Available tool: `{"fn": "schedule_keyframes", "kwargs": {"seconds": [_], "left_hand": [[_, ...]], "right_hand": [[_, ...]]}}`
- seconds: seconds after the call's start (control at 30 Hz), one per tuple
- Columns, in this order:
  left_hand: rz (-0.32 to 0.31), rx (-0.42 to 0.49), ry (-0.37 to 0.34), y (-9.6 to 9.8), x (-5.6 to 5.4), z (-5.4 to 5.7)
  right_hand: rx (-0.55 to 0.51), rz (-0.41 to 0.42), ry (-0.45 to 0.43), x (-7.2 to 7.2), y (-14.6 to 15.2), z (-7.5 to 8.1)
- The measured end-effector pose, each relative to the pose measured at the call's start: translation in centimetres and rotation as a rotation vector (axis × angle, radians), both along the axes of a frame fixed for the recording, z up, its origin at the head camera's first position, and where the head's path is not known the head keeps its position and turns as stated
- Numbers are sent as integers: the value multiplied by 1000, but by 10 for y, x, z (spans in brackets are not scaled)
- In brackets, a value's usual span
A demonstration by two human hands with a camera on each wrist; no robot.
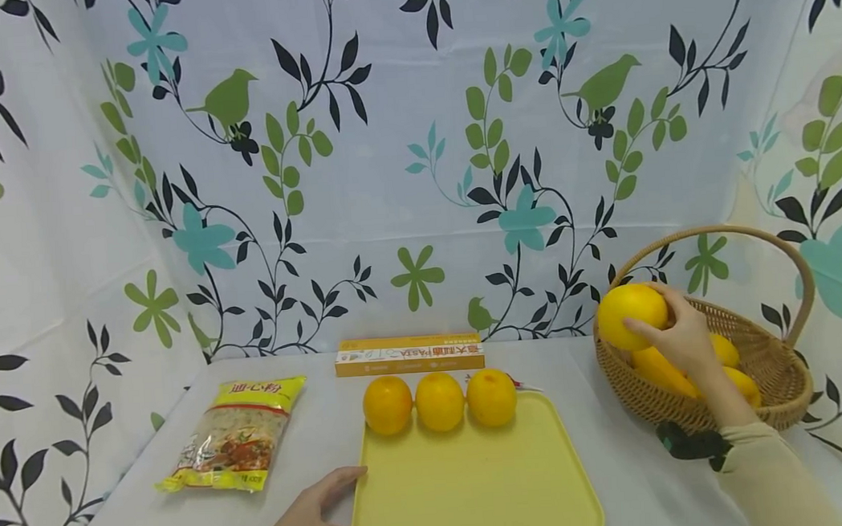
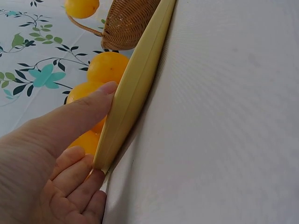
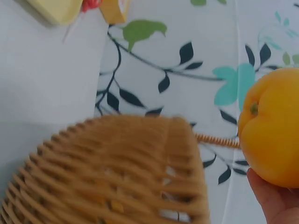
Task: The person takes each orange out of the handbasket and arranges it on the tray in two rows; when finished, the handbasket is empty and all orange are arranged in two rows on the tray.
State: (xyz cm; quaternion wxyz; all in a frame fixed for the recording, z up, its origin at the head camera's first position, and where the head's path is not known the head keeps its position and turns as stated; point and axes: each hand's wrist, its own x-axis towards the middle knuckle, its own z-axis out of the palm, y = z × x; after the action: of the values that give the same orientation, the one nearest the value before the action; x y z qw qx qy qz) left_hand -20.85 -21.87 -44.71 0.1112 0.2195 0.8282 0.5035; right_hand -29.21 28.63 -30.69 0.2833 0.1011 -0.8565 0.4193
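My right hand (image 1: pixel 686 337) grips an orange (image 1: pixel 630 316) over the left side of a wicker basket (image 1: pixel 777 358), its thumb on the near side of the fruit. In the right wrist view the orange (image 3: pixel 275 126) shows a small green stem mark. Several yellow fruits (image 1: pixel 732 373) lie in the basket below the hand. My left hand (image 1: pixel 309 515) touches the left rim of a yellow tray (image 1: pixel 471 485), its digits spread along the edge. Three oranges (image 1: pixel 440 402) stand in a row at the tray's far edge.
A bag of pasta (image 1: pixel 236 439) lies left of the tray. Behind the row stands an orange-yellow box (image 1: pixel 409 355), and a small red item (image 1: pixel 523 385) shows beside the tray's far right corner. A patterned curtain (image 1: pixel 416 175) encloses the table. The basket's tall handle (image 1: pixel 789 252) arches above it.
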Motion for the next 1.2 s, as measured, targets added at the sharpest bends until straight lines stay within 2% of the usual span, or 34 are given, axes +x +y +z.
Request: {"fn": "schedule_keyframes", "kwargs": {"seconds": [0.17,0.27,0.37,0.6,0.9,1.2], "left_hand": [[-1,6,-6,0,0,0],[2,12,-16,0,0,0],[6,13,-26,0,1,0],[7,14,-20,1,2,0],[7,22,-24,1,0,-1],[8,14,-16,0,-2,-2]], "right_hand": [[17,131,11,6,-19,-5],[-23,226,-24,6,-28,-13],[-34,277,-56,3,-34,-25],[-22,316,-129,-8,-42,-54],[-51,348,-266,-21,-48,-84],[-78,424,-339,-34,-61,-106]]}}
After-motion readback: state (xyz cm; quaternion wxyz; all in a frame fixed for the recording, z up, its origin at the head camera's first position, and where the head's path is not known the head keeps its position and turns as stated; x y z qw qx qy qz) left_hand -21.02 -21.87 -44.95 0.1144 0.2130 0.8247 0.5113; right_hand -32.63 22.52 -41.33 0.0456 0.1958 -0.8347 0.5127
